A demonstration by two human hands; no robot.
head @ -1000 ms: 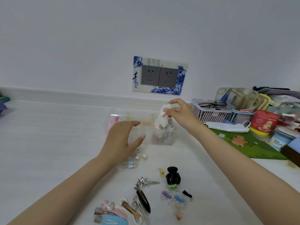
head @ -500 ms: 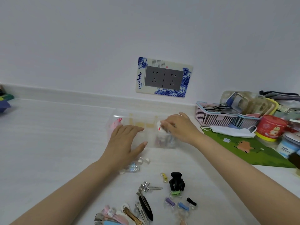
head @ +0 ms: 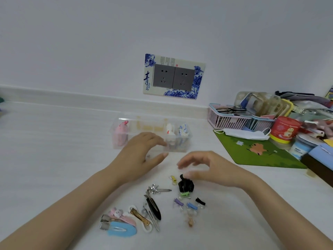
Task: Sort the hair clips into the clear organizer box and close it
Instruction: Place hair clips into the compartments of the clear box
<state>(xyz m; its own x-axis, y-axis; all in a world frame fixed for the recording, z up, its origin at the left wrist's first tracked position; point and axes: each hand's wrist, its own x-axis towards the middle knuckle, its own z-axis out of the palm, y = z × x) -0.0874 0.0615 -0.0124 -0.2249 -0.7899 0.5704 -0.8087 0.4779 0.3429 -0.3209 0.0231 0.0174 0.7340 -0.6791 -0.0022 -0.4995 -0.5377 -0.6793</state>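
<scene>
**Q:** Step in hand?

**A:** Sorting, mid-run, by my reading. Clear organizer box is sitting open on the white worktop, near the back wall, below the socket plate. Some compartments are already holding pieces: a pink clip at the left end, a white one and a blue-white one toward the right end. No lid is showing closed over it.

**Q:** Hands?

**A:** Left hand is hovering just in front of the box, fingers spread, gripping nothing. Right hand is curling over the loose pile, thumb and fingers apart, empty, directly above the black claw clip. Contact with it: cannot tell.

**Q:** Next move?

**A:** Judging only: a pinch on the black claw clip, then a lift back into a free compartment. The middle cells are looking vacant.

**Q:** Orientation of the box?

**A:** Long axis is running left to right, roughly parallel to the wall; opening is facing up.

**Q:** What is remaining?

**A:** Plenty. Silver bow clip, long black clip, gold bar clip, blue snap clip and several tiny coloured clips are lying near the front edge. The long ones are pointing mostly front to back, slightly slanted
</scene>
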